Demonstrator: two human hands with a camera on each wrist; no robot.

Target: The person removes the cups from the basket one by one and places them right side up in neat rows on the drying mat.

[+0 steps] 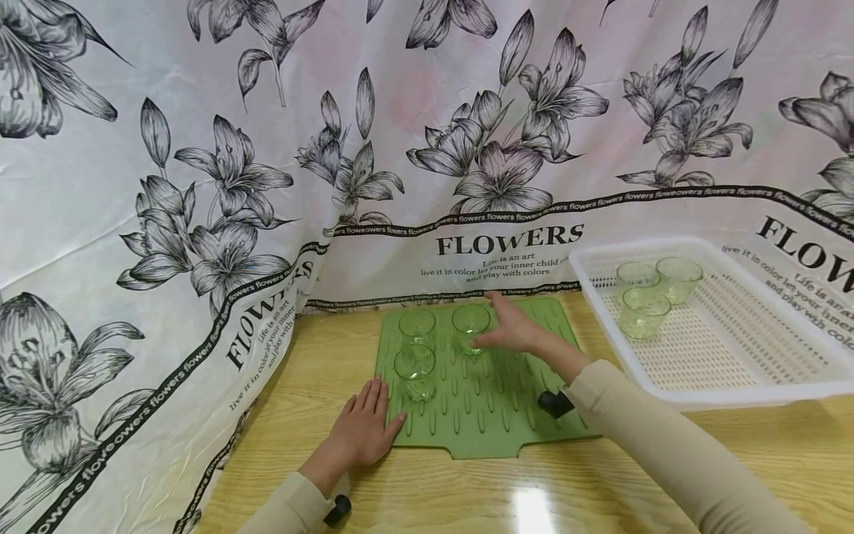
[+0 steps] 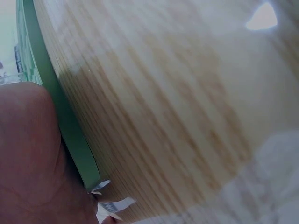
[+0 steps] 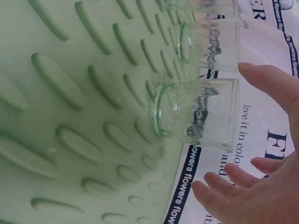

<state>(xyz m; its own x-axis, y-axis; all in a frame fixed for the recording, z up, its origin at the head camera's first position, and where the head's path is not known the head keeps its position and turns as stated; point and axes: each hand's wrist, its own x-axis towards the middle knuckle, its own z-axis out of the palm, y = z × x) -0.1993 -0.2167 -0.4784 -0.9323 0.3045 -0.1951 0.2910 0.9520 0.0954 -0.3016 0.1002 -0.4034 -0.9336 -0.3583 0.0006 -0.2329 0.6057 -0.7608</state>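
A green ridged mat (image 1: 490, 437) lies on the wooden table and bears three clear glasses, all upright. My right hand (image 1: 512, 328) is at the back middle glass (image 1: 465, 340), thumb and fingers spread around its right side. In the right wrist view a gap shows between that hand (image 3: 273, 196) and this glass (image 3: 196, 114). Two more glasses stand at the mat's left, one at the back (image 1: 416, 326) and one nearer (image 1: 419, 382). My left hand (image 1: 363, 432) rests flat at the mat's left edge, its thumb touching the mat.
At the right stands a white perforated basket (image 1: 754, 393) with three glasses (image 1: 643, 319) grouped toward its back left. A flower-printed cloth (image 1: 373, 259) hangs behind the table and along its left side. Wood table surface (image 1: 300, 371) extends left and in front of the mat.
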